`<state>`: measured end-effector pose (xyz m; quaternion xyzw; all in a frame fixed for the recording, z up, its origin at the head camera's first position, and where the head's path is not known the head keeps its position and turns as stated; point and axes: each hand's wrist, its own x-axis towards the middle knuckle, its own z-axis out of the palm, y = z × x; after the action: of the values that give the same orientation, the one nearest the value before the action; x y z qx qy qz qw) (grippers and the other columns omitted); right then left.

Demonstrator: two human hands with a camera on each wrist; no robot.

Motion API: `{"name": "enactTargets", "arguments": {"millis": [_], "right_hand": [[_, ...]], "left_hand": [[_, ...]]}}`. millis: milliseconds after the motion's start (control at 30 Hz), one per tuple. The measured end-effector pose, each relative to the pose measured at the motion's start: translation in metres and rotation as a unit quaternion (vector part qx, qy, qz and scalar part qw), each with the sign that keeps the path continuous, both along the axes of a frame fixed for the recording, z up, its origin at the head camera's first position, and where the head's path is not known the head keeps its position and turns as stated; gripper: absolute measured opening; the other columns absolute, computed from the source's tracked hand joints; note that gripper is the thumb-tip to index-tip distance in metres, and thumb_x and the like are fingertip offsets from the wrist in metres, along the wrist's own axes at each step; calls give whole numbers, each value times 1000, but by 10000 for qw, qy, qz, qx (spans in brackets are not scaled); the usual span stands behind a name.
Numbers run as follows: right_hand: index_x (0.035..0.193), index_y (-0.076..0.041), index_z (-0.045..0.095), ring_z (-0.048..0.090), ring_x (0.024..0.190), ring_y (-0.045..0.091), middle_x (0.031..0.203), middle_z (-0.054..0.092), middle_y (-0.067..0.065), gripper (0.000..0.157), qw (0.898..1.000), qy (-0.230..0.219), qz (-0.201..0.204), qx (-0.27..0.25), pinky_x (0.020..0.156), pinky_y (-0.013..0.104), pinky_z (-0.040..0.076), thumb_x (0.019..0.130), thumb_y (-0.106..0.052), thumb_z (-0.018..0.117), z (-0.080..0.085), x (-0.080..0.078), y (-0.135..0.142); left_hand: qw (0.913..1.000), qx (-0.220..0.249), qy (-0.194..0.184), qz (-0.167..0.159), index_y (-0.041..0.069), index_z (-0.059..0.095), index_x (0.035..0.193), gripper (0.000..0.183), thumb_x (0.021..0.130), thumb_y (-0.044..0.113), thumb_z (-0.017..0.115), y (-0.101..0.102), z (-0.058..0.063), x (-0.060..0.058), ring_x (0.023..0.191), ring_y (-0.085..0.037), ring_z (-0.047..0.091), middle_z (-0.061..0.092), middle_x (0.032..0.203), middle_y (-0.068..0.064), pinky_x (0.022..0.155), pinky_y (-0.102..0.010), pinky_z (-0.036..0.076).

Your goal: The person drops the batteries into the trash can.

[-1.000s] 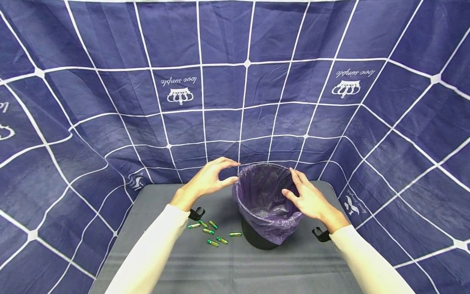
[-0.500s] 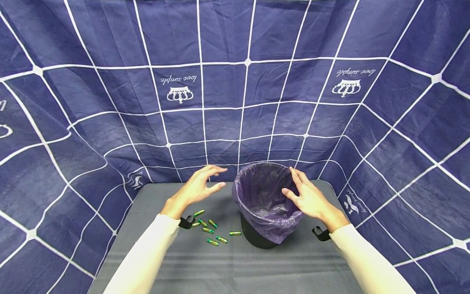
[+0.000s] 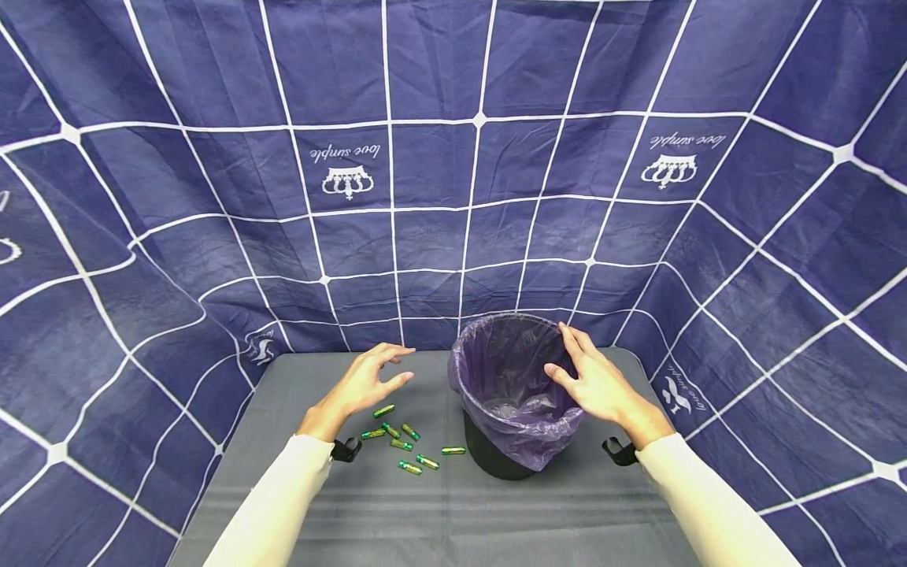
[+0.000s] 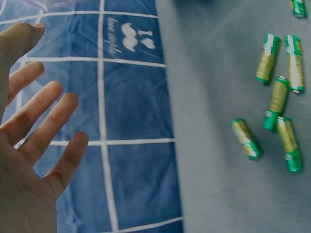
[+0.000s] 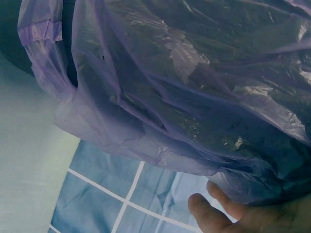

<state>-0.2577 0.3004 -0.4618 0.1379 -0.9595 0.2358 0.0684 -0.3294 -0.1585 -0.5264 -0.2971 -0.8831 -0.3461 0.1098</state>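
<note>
My left hand (image 3: 360, 383) hovers over the grey table, fingers loosely spread and holding nothing. Below and to its right, several green-and-gold batteries lie scattered, among them one battery (image 3: 384, 410) nearest the hand. In the left wrist view, the battery (image 4: 247, 139) lies off to the right of the open hand (image 4: 34, 145). A black trash bin (image 3: 489, 453) stands right of centre, lined with a purple plastic bag (image 3: 520, 433) folded over its rim. Beside the bin's right rim is my right hand (image 3: 598, 386), fingers relaxed against the bag, thumb over the opening.
Blue cloth (image 3: 425, 173) with white grid lines encloses the grey table (image 3: 453, 520) at the back and sides. Dark straps (image 3: 620, 451) sit at both wrists. The bin stands between the batteries and the right hand.
My left hand has moved left and down, away from the bin's rim, uncovering a battery behind the wrist. The right hand stays at the bin, and the bin has not moved.
</note>
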Motion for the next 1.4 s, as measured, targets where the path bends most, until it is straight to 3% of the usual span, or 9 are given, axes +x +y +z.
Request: {"name": "enactTargets", "arguments": {"millis": [400, 567, 833, 1033, 1267, 1400], "right_hand": [[182, 2, 28, 52, 161, 62, 182, 38, 31, 89, 10000, 41, 6, -37, 129, 78, 46, 117, -46, 65, -3, 1, -1], [183, 0, 26, 50, 163, 60, 184, 37, 30, 89, 10000, -21, -15, -65, 131, 77, 44, 117, -44, 66, -3, 0, -1], [183, 0, 27, 50, 163, 60, 184, 37, 30, 90, 9999, -42, -17, -92, 132, 77, 44, 116, -45, 66, -1, -1, 0], [183, 1, 27, 51, 163, 60, 184, 37, 30, 90, 10000, -22, -18, -56, 131, 77, 44, 117, -45, 65, -1, -1, 0], [183, 0, 26, 50, 164, 59, 184, 36, 30, 89, 10000, -26, -17, -5, 132, 77, 43, 117, -45, 64, -2, -2, 1], [184, 0, 25, 49, 165, 59, 185, 35, 29, 89, 10000, -53, -40, -5, 132, 77, 43, 118, -47, 63, -2, -2, 1]], "left_hand": [[9960, -127, -754, 472, 9, 78, 149, 45, 106, 19, 88, -22, -56, 5, 125, -41, 82, 80, 143, -17, 104, -65, 66], [9926, -113, -973, 717, 10, 79, 147, 43, 106, 20, 88, -28, -74, 7, 124, -41, 81, 81, 140, -17, 101, -61, 65], [9861, -94, -1301, 1026, 3, 79, 144, 42, 106, 15, 88, -36, -99, 7, 125, -45, 81, 80, 140, -22, 110, -65, 64], [9869, 93, -1198, 1074, 0, 83, 135, 36, 101, 10, 91, -35, -110, 7, 113, -43, 82, 83, 129, -21, 103, -59, 67], [9849, 122, -1395, 1021, -1, 83, 134, 34, 100, 5, 89, -39, -126, 2, 107, -36, 83, 83, 127, -20, 99, -52, 69], [9913, 423, -1008, 732, 6, 85, 131, 30, 103, 15, 90, -51, -152, -12, 99, -26, 82, 84, 121, -14, 89, -40, 69]]}}
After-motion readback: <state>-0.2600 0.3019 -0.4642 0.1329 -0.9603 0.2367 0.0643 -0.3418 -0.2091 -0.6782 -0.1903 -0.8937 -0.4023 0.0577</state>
